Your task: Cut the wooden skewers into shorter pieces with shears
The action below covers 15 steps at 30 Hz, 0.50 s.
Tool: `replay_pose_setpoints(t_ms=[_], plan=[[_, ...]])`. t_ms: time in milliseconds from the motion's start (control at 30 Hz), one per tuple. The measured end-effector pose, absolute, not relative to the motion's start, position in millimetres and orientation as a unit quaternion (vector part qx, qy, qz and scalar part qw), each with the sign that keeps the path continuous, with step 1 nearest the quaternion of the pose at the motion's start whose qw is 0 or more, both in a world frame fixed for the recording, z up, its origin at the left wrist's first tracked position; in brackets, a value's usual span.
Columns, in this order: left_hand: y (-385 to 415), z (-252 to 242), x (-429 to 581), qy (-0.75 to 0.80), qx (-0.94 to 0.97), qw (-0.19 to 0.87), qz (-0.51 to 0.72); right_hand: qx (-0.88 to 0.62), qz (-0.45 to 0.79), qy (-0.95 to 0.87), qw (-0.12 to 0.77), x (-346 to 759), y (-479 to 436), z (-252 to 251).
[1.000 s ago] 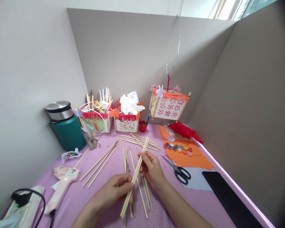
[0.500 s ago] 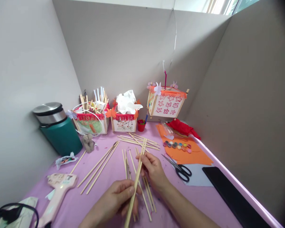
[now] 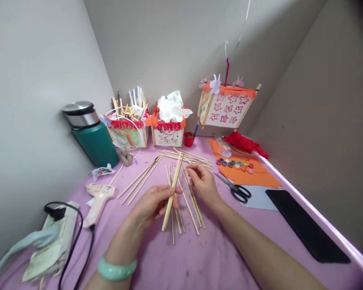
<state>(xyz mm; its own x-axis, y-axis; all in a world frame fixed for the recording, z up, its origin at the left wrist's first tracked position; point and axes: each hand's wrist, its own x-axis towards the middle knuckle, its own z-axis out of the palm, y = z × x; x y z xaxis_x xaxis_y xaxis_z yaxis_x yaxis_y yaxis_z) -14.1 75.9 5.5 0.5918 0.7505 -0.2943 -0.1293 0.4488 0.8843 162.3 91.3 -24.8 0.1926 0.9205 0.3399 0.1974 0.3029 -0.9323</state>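
My left hand (image 3: pixel 153 203), with a pale green bangle (image 3: pixel 116 270) on its wrist, grips a few thin wooden sticks (image 3: pixel 177 169) between thumb and fingers. They slant upward, away from me, above the table. Just to their right is my right hand (image 3: pixel 203 185), its fingers loosely bent and apart, holding nothing that I can see. Beneath both hands several loose wooden sticks (image 3: pixel 196 203) lie on the purple cloth (image 3: pixel 211 257). More sticks (image 3: pixel 142 181) rest to the left, and another group (image 3: pixel 196 155) lies farther back.
On the left stand a teal flask (image 3: pixel 98 147), a pink glue gun (image 3: pixel 99 197) and a power strip (image 3: pixel 53 241) with cables. Scissors (image 3: pixel 237 191), orange paper (image 3: pixel 260 171) and a black slab (image 3: pixel 308 225) lie right. Decorated boxes (image 3: pixel 168 137) stand behind; a lantern (image 3: pixel 230 106) hangs.
My right hand has let go of the sticks and moved off to their right. My left hand still holds them. The view has tilted down, showing more of the table's near side.
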Motion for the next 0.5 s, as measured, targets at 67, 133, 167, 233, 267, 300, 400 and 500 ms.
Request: replay_pose_setpoints(t_ms=[67,133,167,233,267,300,400,500], plan=[[77.5,5.4,-16.5,0.354,0.435,0.772,0.299,-0.496,0.207,-0.63,0.56,161.5,87.9,-24.8],[78.6,4.3,-17.3,0.356,0.43,0.773,0.303,-0.477,0.132,-0.697,0.518,159.9,84.4,-25.9],[79.0,3.5,-17.1,0.357,0.429,0.773,0.303,-0.468,0.108,-0.723,0.497,159.1,82.9,-26.7],[79.5,1.8,-16.1,0.355,0.43,0.773,0.303,-0.458,0.07,-0.758,0.46,157.7,80.7,-28.5],[79.6,0.9,-15.4,0.353,0.431,0.773,0.303,-0.457,0.053,-0.768,0.445,157.2,80.0,-29.2],[79.7,0.0,-14.8,0.351,0.434,0.772,0.304,-0.459,0.038,-0.775,0.433,156.8,79.5,-29.7],[79.5,-2.3,-13.4,0.344,0.44,0.773,0.3,-0.463,-0.003,-0.784,0.415,156.2,78.6,-30.3],[78.6,-2.9,-12.3,0.337,0.447,0.774,0.296,-0.459,-0.045,-0.787,0.41,157.4,78.8,-30.3]])
